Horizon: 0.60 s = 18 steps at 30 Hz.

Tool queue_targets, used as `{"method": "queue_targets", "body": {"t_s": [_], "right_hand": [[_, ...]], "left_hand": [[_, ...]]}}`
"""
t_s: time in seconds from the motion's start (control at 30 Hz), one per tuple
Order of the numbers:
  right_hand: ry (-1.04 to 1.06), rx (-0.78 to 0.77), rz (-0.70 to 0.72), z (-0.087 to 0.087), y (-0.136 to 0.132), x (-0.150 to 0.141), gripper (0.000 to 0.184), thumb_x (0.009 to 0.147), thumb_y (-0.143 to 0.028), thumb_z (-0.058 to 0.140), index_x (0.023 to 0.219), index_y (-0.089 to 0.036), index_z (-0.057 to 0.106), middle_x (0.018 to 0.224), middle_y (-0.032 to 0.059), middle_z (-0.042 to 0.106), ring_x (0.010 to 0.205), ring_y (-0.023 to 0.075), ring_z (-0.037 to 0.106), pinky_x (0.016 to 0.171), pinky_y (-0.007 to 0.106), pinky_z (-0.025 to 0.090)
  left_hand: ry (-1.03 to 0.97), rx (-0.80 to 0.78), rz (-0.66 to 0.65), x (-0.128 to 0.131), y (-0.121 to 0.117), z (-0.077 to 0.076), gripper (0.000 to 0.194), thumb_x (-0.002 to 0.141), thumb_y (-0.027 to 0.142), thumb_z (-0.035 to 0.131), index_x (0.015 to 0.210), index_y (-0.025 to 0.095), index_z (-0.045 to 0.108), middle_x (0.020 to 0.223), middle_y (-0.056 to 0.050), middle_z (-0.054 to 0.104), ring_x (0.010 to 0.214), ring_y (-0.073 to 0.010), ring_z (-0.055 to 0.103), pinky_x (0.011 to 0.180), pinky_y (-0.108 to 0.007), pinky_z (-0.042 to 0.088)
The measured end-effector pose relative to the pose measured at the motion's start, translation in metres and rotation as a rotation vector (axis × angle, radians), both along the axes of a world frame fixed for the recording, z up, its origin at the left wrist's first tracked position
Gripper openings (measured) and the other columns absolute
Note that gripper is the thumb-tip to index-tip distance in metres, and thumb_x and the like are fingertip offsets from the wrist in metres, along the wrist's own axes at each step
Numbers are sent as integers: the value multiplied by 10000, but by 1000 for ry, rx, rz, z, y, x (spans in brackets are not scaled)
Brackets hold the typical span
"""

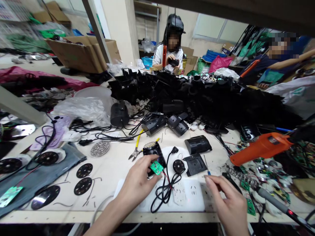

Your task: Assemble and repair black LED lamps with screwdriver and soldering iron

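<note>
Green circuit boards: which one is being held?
The board in the left hand; one other lies on grey cloth, far left, the rest among loose parts, right.

I am showing a bare, slender-fingered left hand and a bare right hand; behind the left, a long, bare forearm is tapering.

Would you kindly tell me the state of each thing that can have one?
Left hand, closed on the green circuit board
Right hand, fingers bent at the blue-handled tool, grip unclear
Yellow-handled cutters, jaws open
Soldering iron, red light lit
Black cable, looped over the power strip
Cardboard box, top open
Orange screwdriver, tilted
</note>
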State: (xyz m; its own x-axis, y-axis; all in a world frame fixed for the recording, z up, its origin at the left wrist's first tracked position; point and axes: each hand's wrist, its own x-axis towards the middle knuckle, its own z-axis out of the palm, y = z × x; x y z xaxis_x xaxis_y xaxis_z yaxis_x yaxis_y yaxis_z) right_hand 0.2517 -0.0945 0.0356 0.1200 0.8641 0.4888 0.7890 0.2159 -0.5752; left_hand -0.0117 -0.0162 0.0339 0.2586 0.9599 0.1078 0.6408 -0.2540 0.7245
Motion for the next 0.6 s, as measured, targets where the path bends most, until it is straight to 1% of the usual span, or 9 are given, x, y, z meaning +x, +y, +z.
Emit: {"method": "queue_targets", "body": {"t_s": [0.1, 0.17, 0.23, 0.3, 0.4, 0.47, 0.5, 0.57, 0.6], "right_hand": [[-34, -9, -104, -3, -12, 11, 141, 938, -299, 589, 839, -240, 668, 760, 10, 691, 626, 160, 651, 575, 238, 502], [-19, 4, -64, 2, -10, 2, 112, 940, -257, 584, 868, -236, 667, 760, 5, 677, 641, 149, 644, 607, 230, 506], [13, 19, 55, 11, 4, -17, 117, 946, -186, 555, 936, -229, 665, 787, 15, 661, 701, 150, 644, 665, 232, 516], [38, 5, 207, 19, 29, -42, 197, 955, -135, 491, 1014, -220, 658, 850, 43, 644, 800, 169, 639, 719, 257, 528], [-48, -132, 405, 21, 70, -72, 309, 904, -70, 460, 1118, -197, 643, 925, 71, 609, 860, 195, 635, 777, 304, 542], [-118, -226, 505, 14, 88, -82, 353, 844, -50, 476, 1105, -209, 652, 920, 69, 601, 842, 206, 653, 762, 311, 553], [-123, -231, 540, 8, 94, -83, 346, 830, -50, 462, 1057, -219, 662, 899, 64, 604, 812, 203, 665, 740, 302, 558], [-99, -131, 640, -9, 103, -82, 291, 814, -75, 436, 922, -235, 653, 825, 51, 602, 724, 192, 666, 648, 274, 554], [-72, -70, 689, -19, 109, -80, 263, 807, -87, 431, 869, -243, 633, 785, 42, 597, 670, 182, 655, 590, 256, 542]], "left_hand": [[4, -15, 7, 0, -1, -1, 384, 765, 288, 678, 1134, 218, 599, 1025, -60, 695, 861, -228, 667, 754, -363, 570], [-14, -14, 10, 0, -1, -2, 374, 765, 289, 679, 1125, 221, 602, 1030, -56, 693, 872, -227, 665, 760, -362, 570], [-45, -17, 3, -1, 0, -4, 371, 765, 276, 676, 1126, 226, 602, 1044, -51, 686, 884, -224, 663, 770, -362, 569], [-90, -24, -10, -1, 1, -7, 377, 768, 256, 669, 1137, 230, 594, 1069, -49, 675, 911, -223, 659, 781, -362, 567], [-181, -12, -27, 0, -4, -10, 393, 771, 189, 641, 1155, 234, 571, 1104, -53, 655, 1002, -232, 638, 817, -366, 562], [-236, 35, -23, 2, -11, -9, 420, 742, 96, 604, 1137, 232, 566, 1108, -58, 650, 1048, -234, 620, 876, -380, 544], [-250, 47, -26, 3, -15, -8, 449, 723, 59, 602, 1137, 227, 567, 1116, -65, 647, 1059, -234, 614, 914, -390, 529], [-250, 58, -35, 5, -19, -5, 487, 696, 45, 664, 1138, 232, 582, 1081, -79, 647, 1020, -239, 621, 902, -390, 531], [-214, 43, -84, 5, -19, -4, 490, 721, 73, 688, 1164, 259, 586, 1123, -90, 638, 1049, -247, 612, 905, -395, 530]]}}
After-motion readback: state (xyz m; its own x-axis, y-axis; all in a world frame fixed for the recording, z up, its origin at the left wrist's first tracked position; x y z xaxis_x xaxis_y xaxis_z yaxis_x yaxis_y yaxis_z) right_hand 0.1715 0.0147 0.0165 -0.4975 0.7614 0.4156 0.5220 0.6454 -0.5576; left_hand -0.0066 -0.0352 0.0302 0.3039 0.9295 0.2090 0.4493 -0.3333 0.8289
